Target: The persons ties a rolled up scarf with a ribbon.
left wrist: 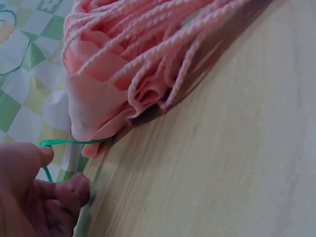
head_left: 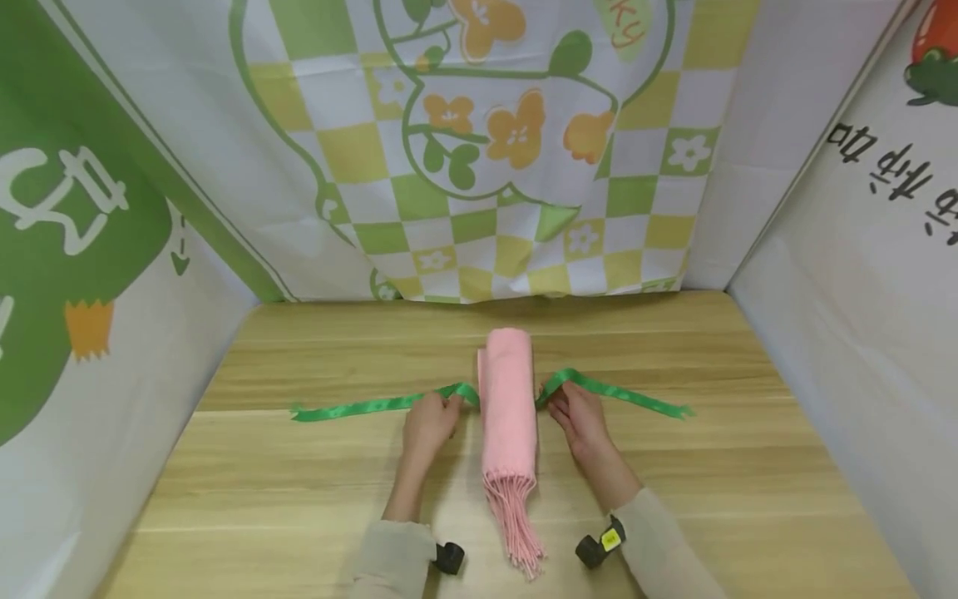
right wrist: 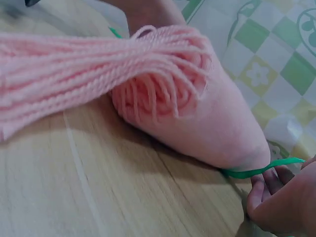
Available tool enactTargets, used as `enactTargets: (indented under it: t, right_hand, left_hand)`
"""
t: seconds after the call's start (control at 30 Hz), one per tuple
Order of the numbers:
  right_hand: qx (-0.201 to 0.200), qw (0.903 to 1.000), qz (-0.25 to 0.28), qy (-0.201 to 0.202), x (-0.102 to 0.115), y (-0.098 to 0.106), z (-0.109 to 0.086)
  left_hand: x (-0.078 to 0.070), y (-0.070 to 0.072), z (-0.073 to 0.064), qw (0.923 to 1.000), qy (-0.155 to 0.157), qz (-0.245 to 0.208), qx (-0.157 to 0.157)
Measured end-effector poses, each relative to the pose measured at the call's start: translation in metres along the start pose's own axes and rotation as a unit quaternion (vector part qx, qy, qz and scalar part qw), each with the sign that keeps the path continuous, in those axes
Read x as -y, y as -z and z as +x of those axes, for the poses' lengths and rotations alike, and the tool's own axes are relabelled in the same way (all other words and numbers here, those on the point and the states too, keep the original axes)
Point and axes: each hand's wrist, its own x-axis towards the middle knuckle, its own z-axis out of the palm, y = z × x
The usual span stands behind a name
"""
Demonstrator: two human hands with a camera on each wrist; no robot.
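Observation:
A rolled pink scarf [head_left: 510,408] lies lengthwise on the table, its twisted fringe [head_left: 516,528] pointing toward the person. Beneath the roll passes a green ribbon [head_left: 359,408], with an end spread out on either side; the stretch under the scarf is hidden. Left of the roll, my left hand [head_left: 432,423] pinches the ribbon between thumb and fingers, close to the scarf. On the other side my right hand [head_left: 580,416] holds the ribbon's right part, which arches up over the fingers. In the right wrist view the ribbon [right wrist: 247,173] comes out from under the scarf [right wrist: 222,123].
The wooden table [head_left: 299,491] backs onto a wall hung with a green and yellow checked cloth [head_left: 479,166]. Printed side panels [head_left: 861,316] stand left and right. A small black camera [head_left: 450,558] sits on each wrist.

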Motion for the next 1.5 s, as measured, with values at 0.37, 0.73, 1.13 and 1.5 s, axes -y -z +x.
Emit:
enactTargets:
  t: [0.37, 0.73, 1.13, 1.5]
  right_hand:
    - [0.048, 0.9973, 0.055, -0.011, 0.003, -0.011, -0.005]
    - [-0.007, 0.9938, 0.111, 0.01, 0.001, -0.022, 0.002]
    - [-0.026, 0.9954, 0.085, 0.035, 0.009, -0.034, -0.003]
    - [-0.029, 0.9981, -0.006, 0.055, 0.013, -0.037, 0.003]
  left_hand:
    - [-0.002, -0.004, 0.006, 0.9412, -0.023, -0.327, 0.082]
    - [-0.011, -0.017, 0.008, 0.9041, 0.029, -0.426, -0.014]
    - [-0.03, -0.022, 0.009, 0.9269, -0.016, -0.369, -0.068]
    - [-0.041, -0.023, 0.016, 0.9438, -0.088, -0.315, -0.05]
